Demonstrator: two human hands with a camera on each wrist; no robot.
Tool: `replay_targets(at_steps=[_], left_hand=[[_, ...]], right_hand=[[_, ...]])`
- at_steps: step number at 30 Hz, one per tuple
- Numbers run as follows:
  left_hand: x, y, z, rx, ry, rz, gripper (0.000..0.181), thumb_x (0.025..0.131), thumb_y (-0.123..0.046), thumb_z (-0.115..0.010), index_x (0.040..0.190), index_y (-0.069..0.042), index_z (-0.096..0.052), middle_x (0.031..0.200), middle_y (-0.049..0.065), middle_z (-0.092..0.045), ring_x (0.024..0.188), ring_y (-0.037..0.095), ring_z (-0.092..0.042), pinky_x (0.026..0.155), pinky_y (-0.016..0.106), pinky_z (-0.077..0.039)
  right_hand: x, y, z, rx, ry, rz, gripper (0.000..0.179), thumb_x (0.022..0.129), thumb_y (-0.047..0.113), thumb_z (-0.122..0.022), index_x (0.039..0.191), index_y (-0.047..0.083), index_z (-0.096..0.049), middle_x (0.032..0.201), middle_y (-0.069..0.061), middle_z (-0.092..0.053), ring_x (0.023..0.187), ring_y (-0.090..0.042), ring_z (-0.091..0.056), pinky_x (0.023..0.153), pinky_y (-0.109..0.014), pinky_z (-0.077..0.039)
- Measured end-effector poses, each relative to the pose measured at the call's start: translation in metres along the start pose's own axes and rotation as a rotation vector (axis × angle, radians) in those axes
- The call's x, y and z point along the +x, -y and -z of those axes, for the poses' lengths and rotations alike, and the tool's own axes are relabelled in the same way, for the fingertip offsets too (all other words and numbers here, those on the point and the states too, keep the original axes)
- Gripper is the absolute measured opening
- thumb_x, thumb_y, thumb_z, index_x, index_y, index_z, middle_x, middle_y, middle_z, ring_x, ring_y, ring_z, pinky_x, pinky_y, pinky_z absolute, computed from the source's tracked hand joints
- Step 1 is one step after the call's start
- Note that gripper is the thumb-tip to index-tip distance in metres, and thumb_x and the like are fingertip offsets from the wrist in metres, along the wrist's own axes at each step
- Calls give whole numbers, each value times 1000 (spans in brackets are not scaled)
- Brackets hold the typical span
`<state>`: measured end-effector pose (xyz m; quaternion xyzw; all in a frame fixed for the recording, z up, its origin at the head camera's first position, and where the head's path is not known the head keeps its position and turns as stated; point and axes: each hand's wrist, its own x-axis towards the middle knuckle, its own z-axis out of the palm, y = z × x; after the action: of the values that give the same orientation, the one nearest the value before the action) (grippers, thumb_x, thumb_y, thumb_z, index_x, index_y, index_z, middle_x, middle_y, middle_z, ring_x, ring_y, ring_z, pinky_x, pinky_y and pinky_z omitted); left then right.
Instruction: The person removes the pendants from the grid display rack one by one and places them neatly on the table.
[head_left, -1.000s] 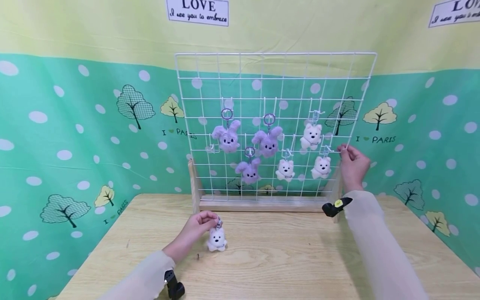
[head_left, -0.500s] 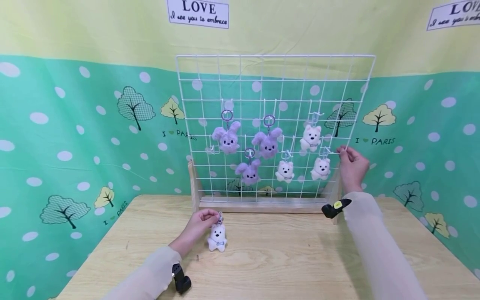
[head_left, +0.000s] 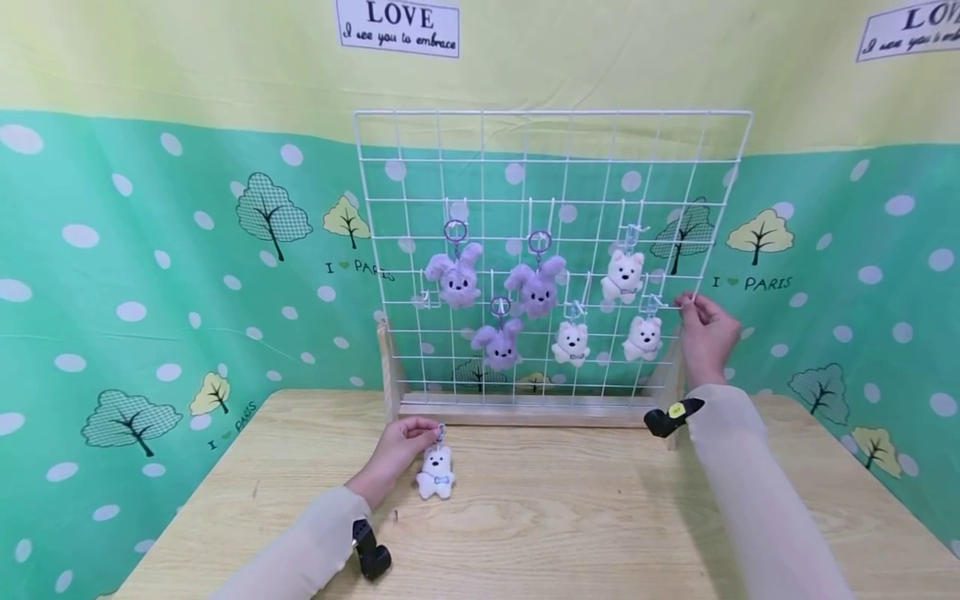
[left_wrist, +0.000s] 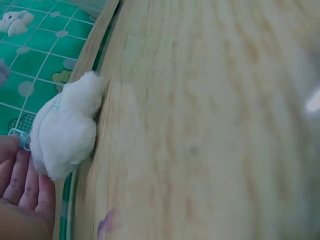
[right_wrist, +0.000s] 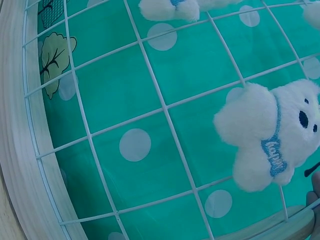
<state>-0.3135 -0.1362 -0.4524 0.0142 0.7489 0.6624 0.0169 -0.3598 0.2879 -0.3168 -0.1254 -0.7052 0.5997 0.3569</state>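
My left hand (head_left: 396, 455) pinches the clasp at the top of a white plush dog keychain (head_left: 437, 473), which hangs low over the table near its front left part. In the left wrist view the plush (left_wrist: 67, 125) lies beside the fingers, its pale blue clasp at the fingertips. On the right, my right hand (head_left: 707, 336) grips the side edge of a white wire grid rack (head_left: 551, 111) with thumb and fingers. Three purple plush rabbits (head_left: 537, 287) and three white plush dogs (head_left: 643, 338) hang from hooks on the grid. Only a sliver of my right hand (right_wrist: 315, 205) shows in the right wrist view.
The grid stands in a wooden base (head_left: 536, 414) at the back of a wooden table (head_left: 525, 533). One bare hook (head_left: 426, 300) sits at the grid's left. A small dark bit (head_left: 396, 516) lies on the table. A printed curtain (head_left: 187, 292) hangs behind.
My left forearm has shifted slightly forward and right. The white plush keychain has swung and turned a little in the fingers. My right hand stays on the grid's edge.
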Motion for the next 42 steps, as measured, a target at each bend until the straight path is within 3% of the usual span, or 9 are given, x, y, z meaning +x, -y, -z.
replay_targets(at_steps=[10,18,22,26,34,42], left_hand=[[0,6,-1,17,-73,46,14,85,3,-62,98,6,-66,93,13,-70,81,16,-65,70,26,-54],[2,8,0,52,-89,29,12,85,3,-63,95,6,-68,93,15,-71,83,17,-66,72,29,-55],[2,2,2,42,-84,15,13,86,0,-64,98,4,-68,96,13,-70,85,18,-66,77,31,-55],[-4,-17,3,49,-60,-22,17,87,-4,-64,102,3,-66,99,14,-69,89,19,-66,84,35,-53],[-9,-69,5,60,-3,-109,25,86,-12,-68,108,0,-65,106,14,-68,97,23,-64,92,40,-49],[-18,-136,18,117,20,-203,37,86,-25,-69,115,-4,-62,110,7,-67,100,19,-62,97,38,-44]], right_hand=[[-1,-1,1,9,0,-5,34,94,31,-56,121,11,-62,118,0,-66,105,-7,-61,89,-17,-47],[-1,-2,0,27,-9,-23,33,93,28,-58,120,10,-63,116,-1,-66,104,-7,-62,89,-17,-48],[0,-2,-1,31,-5,-21,32,93,28,-58,120,10,-63,116,-1,-67,104,-6,-62,89,-17,-48],[1,-3,-1,20,-1,-14,33,94,30,-57,119,11,-64,116,0,-66,104,-6,-62,89,-17,-48],[0,-2,1,2,0,-11,34,94,30,-56,121,11,-62,118,0,-66,105,-7,-61,90,-18,-47],[-1,1,1,-13,9,-8,34,94,32,-55,122,13,-62,120,0,-65,107,-7,-61,90,-18,-47]])
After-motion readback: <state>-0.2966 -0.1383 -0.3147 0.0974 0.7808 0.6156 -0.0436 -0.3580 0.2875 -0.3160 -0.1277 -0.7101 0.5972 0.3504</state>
